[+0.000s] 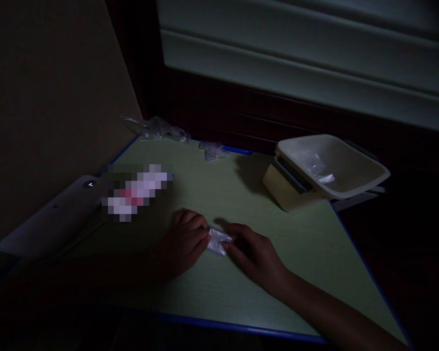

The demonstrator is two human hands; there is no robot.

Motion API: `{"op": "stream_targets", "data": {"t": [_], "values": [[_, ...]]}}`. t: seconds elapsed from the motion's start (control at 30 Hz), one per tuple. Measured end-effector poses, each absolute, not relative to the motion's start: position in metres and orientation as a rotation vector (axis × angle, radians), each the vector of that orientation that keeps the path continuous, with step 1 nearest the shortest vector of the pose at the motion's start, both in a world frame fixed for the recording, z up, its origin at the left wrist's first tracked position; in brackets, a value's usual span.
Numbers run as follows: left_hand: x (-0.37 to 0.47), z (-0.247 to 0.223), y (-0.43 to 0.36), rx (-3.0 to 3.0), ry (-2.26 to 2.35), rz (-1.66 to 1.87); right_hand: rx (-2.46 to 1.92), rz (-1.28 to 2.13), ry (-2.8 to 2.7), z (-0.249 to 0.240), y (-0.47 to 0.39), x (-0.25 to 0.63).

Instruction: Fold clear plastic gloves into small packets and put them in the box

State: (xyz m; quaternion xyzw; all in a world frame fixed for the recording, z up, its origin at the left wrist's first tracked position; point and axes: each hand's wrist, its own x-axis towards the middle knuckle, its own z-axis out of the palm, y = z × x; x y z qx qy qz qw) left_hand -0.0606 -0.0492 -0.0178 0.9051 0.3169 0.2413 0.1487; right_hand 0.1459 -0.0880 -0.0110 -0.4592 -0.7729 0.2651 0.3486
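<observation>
A small, flat, folded piece of clear plastic [217, 241], perhaps a bag, lies between my two hands just above or on the table. My left hand [188, 241] grips its left end, fingers curled in and thumb along the near side. At the right end, my right hand [254, 251] pinches the plastic between thumb and fingers. Dim light hides the undersides of both hands, and I cannot tell whether anything is inside the plastic.
The pale green table [278, 297] has a blue edge. At its right edge stands a tilted plastic bin [289, 192] holding clear plastic pieces [324, 170]. Crumpled clear plastic [157, 128] and a smaller piece [214, 151] lie at the back. A white device [54, 214] leans left, beside a blurred-out item [135, 192].
</observation>
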Motion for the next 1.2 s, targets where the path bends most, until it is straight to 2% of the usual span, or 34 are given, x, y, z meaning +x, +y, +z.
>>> {"op": "stream_targets", "data": {"t": [0.3, 0.57, 0.67, 0.73, 0.87, 1.07, 1.2], "values": [[-0.061, -0.020, -0.045, 2.646, 0.970, 0.769, -0.959, 0.076, -2.366, -0.012, -0.089, 0.144], [-0.064, -0.006, -0.043, 2.951, 1.130, 0.709, -0.943, 0.028, -2.473, -0.011, -0.089, 0.142], [-0.067, -0.007, -0.041, 3.174, 0.849, 0.693, -0.945, 0.025, -2.477, -0.011, -0.089, 0.141], [-0.070, -0.010, -0.039, 3.218, 0.700, 0.610, -0.957, 0.042, -2.478, -0.011, -0.090, 0.142], [-0.076, -0.018, -0.032, 3.148, 0.789, 0.532, -0.986, 0.229, -2.475, -0.006, -0.090, 0.144], [-0.081, -0.027, -0.019, 3.158, 0.580, 0.602, -1.199, 0.620, -2.322, 0.006, -0.068, 0.140], [-0.085, -0.028, -0.013, 3.160, 0.578, 0.563, -1.314, 0.727, -2.368, 0.006, -0.043, 0.130]]}}
